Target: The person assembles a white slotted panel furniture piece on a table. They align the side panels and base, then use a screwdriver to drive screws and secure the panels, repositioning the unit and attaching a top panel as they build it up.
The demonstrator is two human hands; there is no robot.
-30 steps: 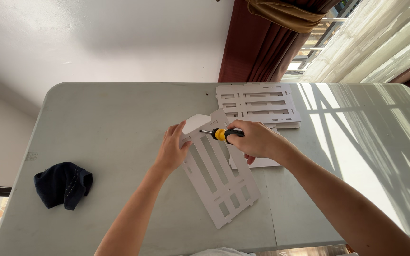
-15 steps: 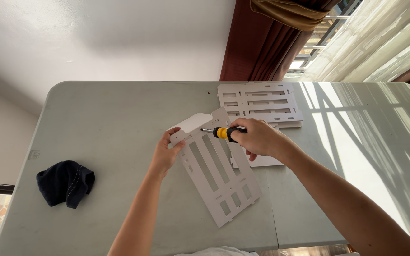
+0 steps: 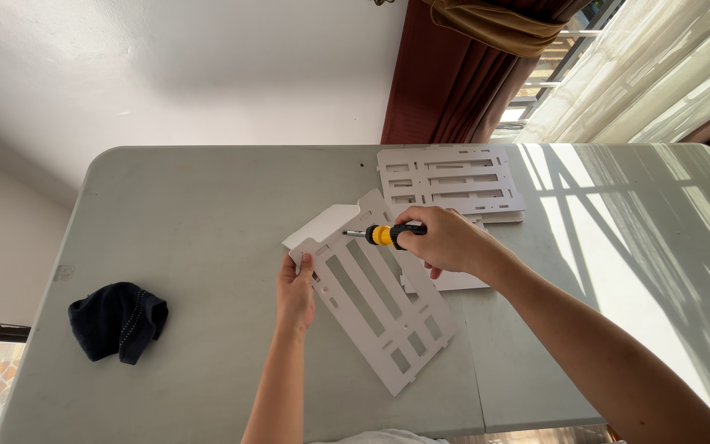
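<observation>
Right now you are holding a yellow-and-black screwdriver [image 3: 385,235] in your right hand [image 3: 445,240], fingers wrapped tight round the handle, its tip pointing left over the upper end of a white slatted panel [image 3: 371,300]. Your left hand [image 3: 296,289] is pinching the panel's left edge, thumb on top, fingers curled under, so both hands are closed on something. The panel is lying slantwise near the middle of the table [image 3: 207,205], its lower corner reaching toward the near edge. It is looking thin, flat and light, stiff along its length yet likely to flex or snap at the narrow bars between the slots, so you are better off gripping a solid outer border than a slat. A smooth face like that may be sliding under tool pressure; pressing it flat is probably steadying it. More panels [image 3: 449,181] are stacked toward the far edge, touching another sheet beneath your right wrist. A dark cloth [image 3: 117,321] is sitting well apart, by the near left corner.
</observation>
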